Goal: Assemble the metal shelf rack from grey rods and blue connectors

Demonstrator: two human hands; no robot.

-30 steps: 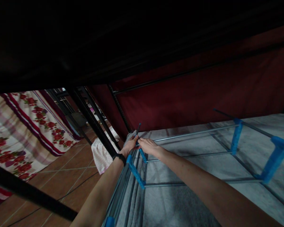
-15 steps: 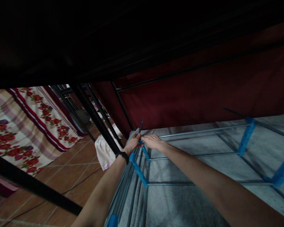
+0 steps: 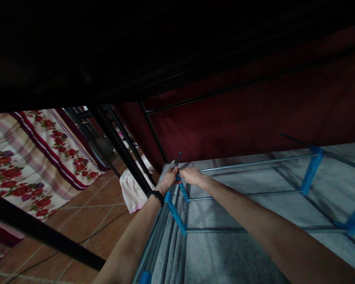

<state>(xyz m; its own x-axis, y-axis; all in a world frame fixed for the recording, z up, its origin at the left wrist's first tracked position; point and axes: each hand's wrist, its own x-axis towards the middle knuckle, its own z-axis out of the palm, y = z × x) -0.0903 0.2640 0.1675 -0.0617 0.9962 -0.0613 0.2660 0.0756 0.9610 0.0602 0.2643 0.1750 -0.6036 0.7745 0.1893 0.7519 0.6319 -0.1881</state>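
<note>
A frame of thin grey metal tubes (image 3: 254, 162) joined by blue plastic connectors (image 3: 176, 217) lies on a grey fleecy blanket (image 3: 215, 256). At its far left corner my left hand (image 3: 169, 178), with a dark band on the wrist, is closed around a blue connector and the upright tube end (image 3: 179, 158). My right hand (image 3: 192, 175) presses in from the right at the same corner, its fingers curled against the connector. The fingertips of both hands partly hide the joint. Another blue connector (image 3: 312, 170) stands on the right side of the frame.
Black metal bed posts (image 3: 121, 152) stand on the left. A dark red cloth (image 3: 239, 122) hangs behind, and a dark surface is low overhead. A flowered curtain (image 3: 56, 157), a white cloth (image 3: 133, 189) and a thin cable (image 3: 85, 239) are over the tiled floor (image 3: 106, 221).
Both hands stay at the same corner joint with nearly the same grip. The whole scene has shifted slightly to the right in view.
</note>
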